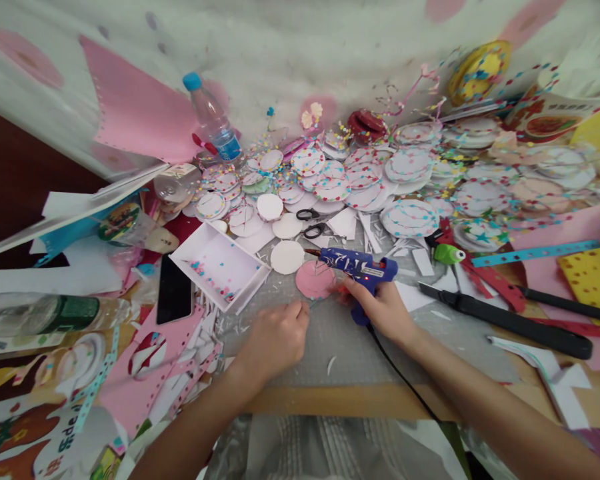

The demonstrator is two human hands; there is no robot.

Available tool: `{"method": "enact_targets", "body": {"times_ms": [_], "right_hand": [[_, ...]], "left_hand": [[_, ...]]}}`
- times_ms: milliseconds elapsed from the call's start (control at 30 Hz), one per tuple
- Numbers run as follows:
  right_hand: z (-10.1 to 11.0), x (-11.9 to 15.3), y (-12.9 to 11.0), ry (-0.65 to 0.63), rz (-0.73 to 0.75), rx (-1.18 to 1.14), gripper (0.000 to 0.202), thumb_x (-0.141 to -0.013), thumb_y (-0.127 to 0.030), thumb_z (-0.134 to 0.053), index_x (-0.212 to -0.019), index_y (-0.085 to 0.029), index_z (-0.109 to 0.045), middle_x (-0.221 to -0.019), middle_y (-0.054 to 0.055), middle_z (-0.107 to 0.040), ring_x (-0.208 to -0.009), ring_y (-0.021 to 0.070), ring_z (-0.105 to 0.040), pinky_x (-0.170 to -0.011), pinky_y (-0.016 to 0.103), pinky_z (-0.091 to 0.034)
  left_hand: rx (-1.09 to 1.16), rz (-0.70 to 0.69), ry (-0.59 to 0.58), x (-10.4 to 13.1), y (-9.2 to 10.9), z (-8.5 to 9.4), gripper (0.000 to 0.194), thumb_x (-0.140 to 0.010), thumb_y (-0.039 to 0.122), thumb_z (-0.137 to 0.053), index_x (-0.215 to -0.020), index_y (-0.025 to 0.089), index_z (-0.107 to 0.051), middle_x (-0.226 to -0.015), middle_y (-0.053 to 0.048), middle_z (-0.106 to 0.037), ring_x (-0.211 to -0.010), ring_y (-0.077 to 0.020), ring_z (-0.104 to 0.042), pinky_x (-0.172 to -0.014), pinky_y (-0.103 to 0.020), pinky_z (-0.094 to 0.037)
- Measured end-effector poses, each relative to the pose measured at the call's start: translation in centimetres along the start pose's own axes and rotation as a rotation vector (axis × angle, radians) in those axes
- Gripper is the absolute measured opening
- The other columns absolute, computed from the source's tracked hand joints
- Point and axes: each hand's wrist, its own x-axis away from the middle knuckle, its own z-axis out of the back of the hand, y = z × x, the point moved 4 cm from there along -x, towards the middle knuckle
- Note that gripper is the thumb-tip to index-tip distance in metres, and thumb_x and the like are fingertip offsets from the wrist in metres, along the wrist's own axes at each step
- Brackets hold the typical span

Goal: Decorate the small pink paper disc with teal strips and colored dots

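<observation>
My right hand (385,308) is wrapped round the handle of a blue glue gun (353,262), its nozzle pointing left over the white paper discs. A small red light glows on the gun's body, and a black cord (400,373) runs down from it off the table edge. Just below the nozzle lies a pink paper disc (315,279) on the grey cutting mat (310,370). My left hand (276,335) is closed in a pinch near that disc; a faint thin strand shows beside its fingertips, but what they grip is hidden. A white disc (287,257) lies left of the nozzle.
Beaded discs (410,219) are heaped along the back. A white box (220,267) with small beads and a black phone (175,288) lie left. Black-handled scissors (314,230) lie behind the discs. To the right is a black utility knife (510,320). A water bottle (213,120) stands behind.
</observation>
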Motion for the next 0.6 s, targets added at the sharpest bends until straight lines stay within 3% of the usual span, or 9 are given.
{"method": "enact_targets", "body": {"times_ms": [600], "right_hand": [[0.1, 0.01, -0.13, 0.009, 0.03, 0.054, 0.04, -0.083, -0.054, -0.056, -0.072, -0.017, -0.064, -0.064, 0.006, -0.069, -0.058, 0.0187, -0.064, -0.056, 0.029, -0.051]], "left_hand": [[0.061, 0.045, -0.025, -0.18, -0.47, 0.16, 0.021, -0.088, 0.008, -0.042, -0.089, 0.015, -0.062, -0.075, -0.003, -0.06, -0.065, -0.0182, -0.063, -0.053, -0.03, -0.047]]}}
